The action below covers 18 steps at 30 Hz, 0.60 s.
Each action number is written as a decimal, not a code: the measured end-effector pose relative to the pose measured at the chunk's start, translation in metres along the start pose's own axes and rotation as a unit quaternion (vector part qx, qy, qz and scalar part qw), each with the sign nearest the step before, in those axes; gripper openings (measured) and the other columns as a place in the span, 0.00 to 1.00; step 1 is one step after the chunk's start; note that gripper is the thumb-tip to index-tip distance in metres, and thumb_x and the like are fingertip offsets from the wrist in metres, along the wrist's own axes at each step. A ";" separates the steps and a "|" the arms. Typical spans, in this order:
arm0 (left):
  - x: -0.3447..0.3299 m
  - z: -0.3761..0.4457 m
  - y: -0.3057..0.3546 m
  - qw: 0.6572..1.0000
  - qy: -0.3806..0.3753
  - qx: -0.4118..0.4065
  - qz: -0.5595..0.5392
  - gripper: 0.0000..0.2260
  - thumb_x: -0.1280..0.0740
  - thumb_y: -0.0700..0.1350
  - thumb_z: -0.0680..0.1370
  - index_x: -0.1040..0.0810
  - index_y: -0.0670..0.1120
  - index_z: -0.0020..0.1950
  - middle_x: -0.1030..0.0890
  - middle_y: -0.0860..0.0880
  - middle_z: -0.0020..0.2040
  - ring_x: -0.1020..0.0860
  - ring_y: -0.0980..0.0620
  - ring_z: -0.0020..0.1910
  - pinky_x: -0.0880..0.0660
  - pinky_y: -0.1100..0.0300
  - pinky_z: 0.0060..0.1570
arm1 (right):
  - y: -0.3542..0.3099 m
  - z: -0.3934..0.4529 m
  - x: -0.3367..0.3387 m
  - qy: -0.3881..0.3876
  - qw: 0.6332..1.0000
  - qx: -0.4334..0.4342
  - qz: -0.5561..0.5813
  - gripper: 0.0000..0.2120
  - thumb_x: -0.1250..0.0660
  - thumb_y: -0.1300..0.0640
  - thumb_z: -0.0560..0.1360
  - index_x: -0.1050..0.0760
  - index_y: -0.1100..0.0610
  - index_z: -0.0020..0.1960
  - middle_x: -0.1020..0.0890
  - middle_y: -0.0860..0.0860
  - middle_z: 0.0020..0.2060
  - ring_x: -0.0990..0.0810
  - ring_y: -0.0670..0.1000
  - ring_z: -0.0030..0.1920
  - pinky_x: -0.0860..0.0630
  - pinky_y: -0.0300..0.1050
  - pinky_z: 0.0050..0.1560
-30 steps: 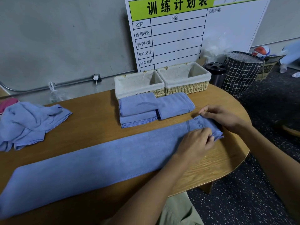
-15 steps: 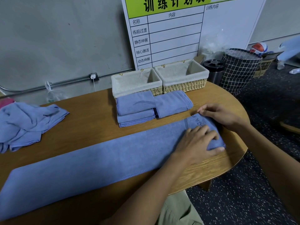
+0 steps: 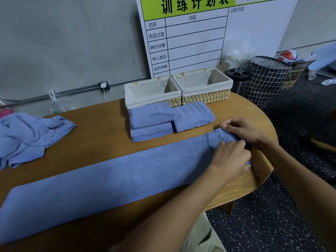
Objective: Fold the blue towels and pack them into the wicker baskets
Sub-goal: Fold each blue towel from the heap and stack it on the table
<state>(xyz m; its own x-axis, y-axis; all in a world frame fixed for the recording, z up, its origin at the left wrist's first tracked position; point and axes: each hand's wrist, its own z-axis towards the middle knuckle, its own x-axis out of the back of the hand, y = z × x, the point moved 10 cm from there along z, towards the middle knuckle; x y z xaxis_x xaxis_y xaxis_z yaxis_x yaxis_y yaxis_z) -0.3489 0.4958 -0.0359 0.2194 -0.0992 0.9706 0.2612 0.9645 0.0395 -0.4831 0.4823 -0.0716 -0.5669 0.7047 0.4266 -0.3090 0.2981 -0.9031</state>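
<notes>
a: where is the long blue towel (image 3: 112,180)?
b: it lies flat on the wooden table (image 3: 101,120), from the lower left of the frame up to the right side.
a: what are the hands doing?
b: the left hand (image 3: 230,159) is curled on the right end of the towel, fingers bent and pinching the cloth. the right hand (image 3: 249,132) is just above it, fingers bent on the far corner of that end.
a: and the baskets?
b: two wicker baskets (image 3: 179,90) with white cloth inside sit side by side at the top middle. folded blue towels (image 3: 169,120) lie just in front, touching them.
a: anything else?
b: a messy pile of blue towels (image 3: 31,135) at the left edge.
</notes>
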 end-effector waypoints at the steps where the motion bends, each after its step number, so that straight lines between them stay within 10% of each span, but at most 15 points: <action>1: 0.000 0.001 0.003 1.000 0.000 -0.002 0.003 0.10 0.33 0.49 0.80 0.19 0.44 0.52 0.25 0.46 0.50 0.23 0.44 0.51 0.31 0.49 0.46 | 0.001 0.000 0.000 0.002 1.000 -0.002 -0.001 0.04 0.33 0.63 0.79 0.19 0.61 0.49 0.15 0.50 0.45 0.19 0.44 0.47 0.25 0.37 0.52; 9: -0.013 -0.006 0.002 0.997 0.070 -0.007 -0.020 0.05 0.30 0.42 0.74 0.23 0.41 0.41 0.24 0.43 0.40 0.22 0.42 0.37 0.37 0.55 0.30 | 0.004 0.003 0.003 0.007 1.000 -0.013 0.014 0.04 0.32 0.61 0.79 0.18 0.60 0.48 0.15 0.51 0.46 0.20 0.45 0.48 0.26 0.43 0.56; 18: 0.001 -0.025 -0.045 0.936 0.152 0.146 -0.283 0.03 0.36 0.42 0.81 0.30 0.46 0.50 0.22 0.46 0.39 0.24 0.46 0.36 0.37 0.55 0.32 | 0.004 0.003 0.002 -0.007 0.999 -0.023 0.044 0.06 0.34 0.63 0.80 0.19 0.63 0.52 0.16 0.56 0.50 0.21 0.48 0.50 0.26 0.41 0.54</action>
<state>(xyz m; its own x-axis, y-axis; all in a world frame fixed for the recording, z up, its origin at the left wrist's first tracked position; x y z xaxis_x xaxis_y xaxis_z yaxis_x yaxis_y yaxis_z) -0.3365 0.4465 -0.0425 0.3932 -0.6361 0.6638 0.1587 0.7581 0.6325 -0.4874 0.4830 -0.0746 -0.6002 0.7209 0.3466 -0.2227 0.2656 -0.9380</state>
